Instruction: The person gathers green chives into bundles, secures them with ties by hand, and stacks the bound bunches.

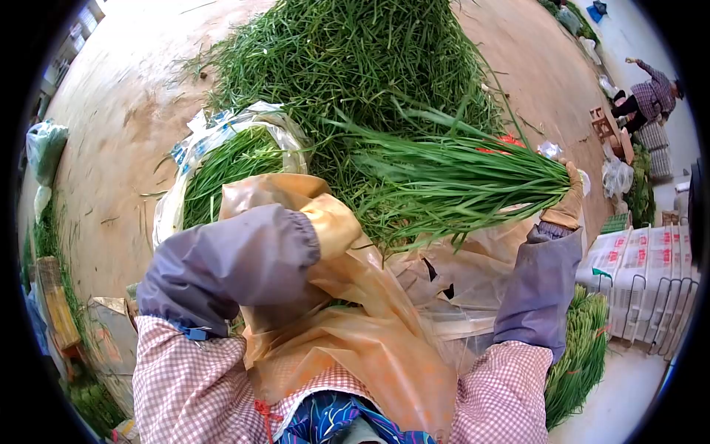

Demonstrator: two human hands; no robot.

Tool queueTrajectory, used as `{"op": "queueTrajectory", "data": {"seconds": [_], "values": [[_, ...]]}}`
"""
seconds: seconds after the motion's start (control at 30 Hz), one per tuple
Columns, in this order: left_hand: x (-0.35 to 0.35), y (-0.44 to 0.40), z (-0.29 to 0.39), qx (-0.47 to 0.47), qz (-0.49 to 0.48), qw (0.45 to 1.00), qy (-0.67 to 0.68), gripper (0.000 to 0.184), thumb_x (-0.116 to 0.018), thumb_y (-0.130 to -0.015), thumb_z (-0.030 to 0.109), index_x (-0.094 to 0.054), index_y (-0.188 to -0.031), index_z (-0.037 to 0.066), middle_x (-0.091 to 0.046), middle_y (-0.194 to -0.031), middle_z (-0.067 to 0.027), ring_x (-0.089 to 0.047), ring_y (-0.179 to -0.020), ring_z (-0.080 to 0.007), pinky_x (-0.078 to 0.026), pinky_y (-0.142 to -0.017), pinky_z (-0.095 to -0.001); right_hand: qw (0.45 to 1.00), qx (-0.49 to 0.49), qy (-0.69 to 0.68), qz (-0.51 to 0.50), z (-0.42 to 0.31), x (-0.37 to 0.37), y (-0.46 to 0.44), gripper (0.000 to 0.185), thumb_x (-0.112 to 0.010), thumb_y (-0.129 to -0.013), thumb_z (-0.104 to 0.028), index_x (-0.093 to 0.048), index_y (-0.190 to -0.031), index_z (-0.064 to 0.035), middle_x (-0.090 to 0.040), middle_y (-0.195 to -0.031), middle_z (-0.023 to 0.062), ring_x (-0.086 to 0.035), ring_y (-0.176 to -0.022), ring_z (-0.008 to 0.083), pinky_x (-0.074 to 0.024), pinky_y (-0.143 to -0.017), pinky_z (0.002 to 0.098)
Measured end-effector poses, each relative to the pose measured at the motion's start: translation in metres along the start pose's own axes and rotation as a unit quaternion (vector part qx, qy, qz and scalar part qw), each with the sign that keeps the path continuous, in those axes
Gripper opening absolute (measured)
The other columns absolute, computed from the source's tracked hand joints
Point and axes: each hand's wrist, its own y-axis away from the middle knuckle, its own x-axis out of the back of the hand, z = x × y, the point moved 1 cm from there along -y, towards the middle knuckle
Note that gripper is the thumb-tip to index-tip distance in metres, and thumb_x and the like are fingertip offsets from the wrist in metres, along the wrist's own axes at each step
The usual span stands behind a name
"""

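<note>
Your right hand [566,196] grips the base of a bunch [473,170] before you; your left hand [330,226] is turned inward, fingers hidden, so its grip cannot be told. This bunch appears gathered, while much of the pile [355,66] beyond is left loose. The bunch's long axis runs crosswise, base at right, tips fanning left over the pile's near edge. At left, a bag [170,200] holds greens [229,174].

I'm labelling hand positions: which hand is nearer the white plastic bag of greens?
Left. The left hand is just below and right of the white plastic bag in view; the right hand is much farther right, holding a bunch of green stalks.
</note>
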Motion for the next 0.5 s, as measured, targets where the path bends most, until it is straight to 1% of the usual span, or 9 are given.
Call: {"op": "queueTrajectory", "data": {"seconds": [0.03, 0.1, 0.17, 0.2, 0.3, 0.33, 0.37, 0.43, 0.5], "values": [[0.003, 0.012, -0.002, -0.003, 0.084, 0.995, 0.046, 0.016, -0.063, -0.078, 0.018, -0.071, -0.091, 0.013, -0.067, -0.079, -0.0142, -0.066, -0.076, -0.0341, -0.053, -0.067, -0.0419, 1.000, -0.001, -0.006, 0.007, -0.001, 0.015, -0.003, 0.013, -0.063, -0.088, -0.013, -0.064, -0.095, -0.0011, -0.068, -0.099, 0.0152, -0.065, -0.095, 0.0291, -0.0537, -0.090, 0.0437], [0.011, 0.029, -0.004, -0.032, 0.201, 0.974, 0.103, 0.016, -0.064, -0.079, 0.015, -0.070, -0.094, 0.009, -0.068, -0.082, -0.0138, -0.066, -0.076, -0.0329, -0.054, -0.069, -0.0401, 1.000, -0.007, -0.016, 0.022, -0.001, 0.039, -0.007, 0.016, -0.062, -0.089, -0.014, -0.062, -0.097, 0.0000, -0.067, -0.102, 0.0177, -0.065, -0.095, 0.0308, -0.0537, -0.091, 0.0448], [0.004, 0.030, 0.000, -0.102, 0.410, 0.879, 0.220, 0.020, -0.065, -0.081, 0.012, -0.069, -0.100, 0.005, -0.068, -0.085, -0.0139, -0.067, -0.076, -0.0305, -0.054, -0.069, -0.0363, 0.998, -0.020, -0.033, 0.047, 0.006, 0.045, 0.003, 0.016, -0.061, -0.089, -0.013, -0.062, -0.096, 0.0007, -0.068, -0.099, 0.0174, -0.066, -0.092, 0.0303, -0.0555, -0.087, 0.0437], [0.019, 0.040, 0.012, -0.074, 0.400, 0.852, 0.329, 0.022, -0.063, -0.087, 0.013, -0.068, -0.106, 0.005, -0.070, -0.093, -0.0130, -0.068, -0.080, -0.0282, -0.054, -0.074, -0.0355, 0.997, -0.022, -0.029, 0.070, 0.010, 0.047, 0.004, 0.015, -0.060, -0.090, -0.013, -0.063, -0.095, 0.0006, -0.068, -0.098, 0.0171, -0.066, -0.092, 0.0300, -0.0560, -0.086, 0.0435], [0.030, 0.050, 0.049, 0.013, 0.319, 0.733, 0.600, 0.019, -0.061, -0.090, 0.012, -0.068, -0.105, 0.002, -0.065, -0.081, -0.0017, -0.062, -0.072, -0.0093, -0.050, -0.065, -0.0233, 0.993, -0.017, -0.022, 0.113, 0.027, 0.035, 0.011, 0.015, -0.058, -0.090, -0.013, -0.062, -0.094, 0.0004, -0.068, -0.094, 0.0151, -0.066, -0.088, 0.0288, -0.0571, -0.083, 0.0427], [0.024, 0.043, 0.058, 0.017, 0.277, 0.702, 0.655, 0.020, -0.060, -0.092, 0.014, -0.067, -0.107, 0.002, -0.062, -0.080, 0.0020, -0.057, -0.072, -0.0038, -0.046, -0.062, -0.0198, 0.993, -0.019, -0.024, 0.118, 0.032, 0.029, 0.015, 0.015, -0.058, -0.090, -0.013, -0.062, -0.094, 0.0004, -0.068, -0.094, 0.0146, -0.066, -0.088, 0.0284, -0.0572, -0.083, 0.0425], [0.018, 0.035, 0.065, 0.009, 0.239, 0.690, 0.683, 0.021, -0.061, -0.092, 0.014, -0.067, -0.108, 0.002, -0.062, -0.077, 0.0018, -0.056, -0.069, -0.0038, -0.045, -0.058, -0.0197, 0.992, -0.021, -0.027, 0.124, 0.037, 0.027, 0.016, 0.015, -0.057, -0.090, -0.013, -0.062, -0.094, 0.0004, -0.068, -0.094, 0.0142, -0.066, -0.087, 0.0281, -0.0572, -0.083, 0.0422], [-0.007, 0.011, 0.077, -0.022, 0.197, 0.642, 0.741, 0.020, -0.061, -0.091, 0.013, -0.067, -0.106, 0.002, -0.061, -0.077, 0.0017, -0.056, -0.066, -0.0045, -0.045, -0.056, -0.0214, 0.991, -0.037, -0.031, 0.127, 0.044, 0.025, 0.017, 0.014, -0.056, -0.090, -0.012, -0.062, -0.094, 0.0007, -0.068, -0.093, 0.0136, -0.066, -0.087, 0.0284, -0.0568, -0.083, 0.0429], [-0.011, 0.011, 0.084, 0.022, 0.272, 0.695, 0.665, 0.018, -0.063, -0.089, 0.010, -0.067, -0.106, 0.003, -0.063, -0.078, -0.0007, -0.058, -0.065, -0.0072, -0.047, -0.056, -0.0236, 0.989, -0.055, -0.081, 0.113, 0.052, 0.019, 0.022, 0.015, -0.056, -0.090, -0.012, -0.062, -0.094, 0.0005, -0.068, -0.093, 0.0137, -0.066, -0.087, 0.0288, -0.0567, -0.083, 0.0437]]}}
